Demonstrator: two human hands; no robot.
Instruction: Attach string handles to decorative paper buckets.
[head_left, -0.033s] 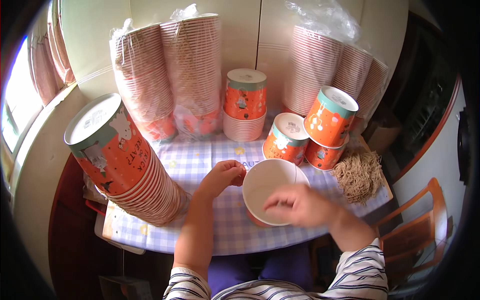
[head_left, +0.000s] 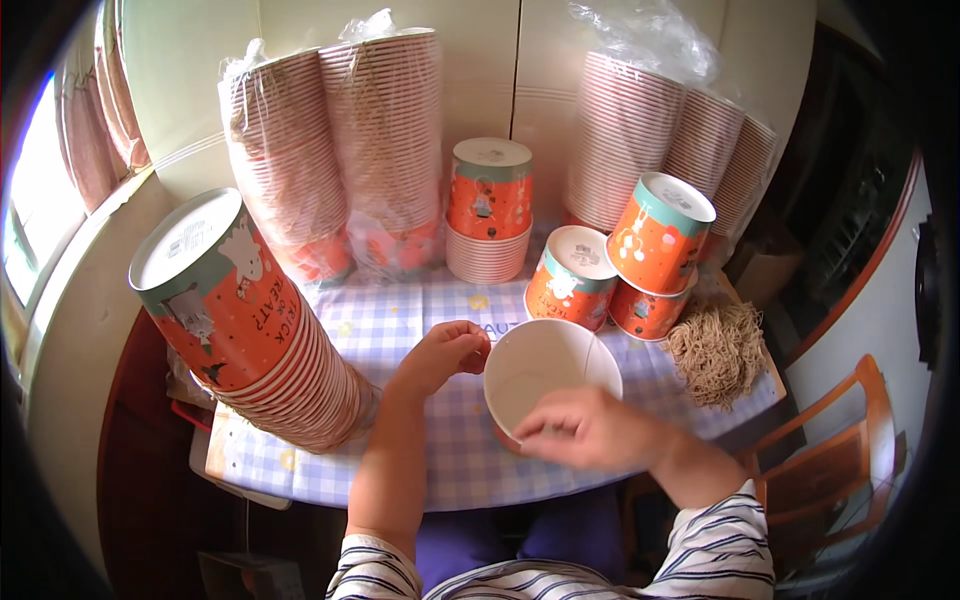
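In front of me an orange paper bucket [head_left: 545, 360] stands upright, its white inside facing up. A thin line runs down its inner right wall; I cannot tell if it is a seam or a string. My left hand [head_left: 447, 357] is beside the bucket's left wall, fingers pressed together; what they hold, if anything, is hidden. Over the near rim is my right hand [head_left: 590, 430], slightly blurred, thumb and fingers pinched at the bucket's lower left opening. Whatever sits in that pinch is too small to make out.
A tall stack of upturned buckets [head_left: 300, 350] leans at the left. Three loose upturned buckets [head_left: 660, 235] are piled at right, next to a heap of tan strings [head_left: 716, 355]. Plastic-wrapped bucket stacks [head_left: 380, 130] and a shorter stack [head_left: 490, 205] line the back.
My right hand has shifted slightly left and toward me, nearer the bucket's near rim. My left hand and the bucket stay almost in place.
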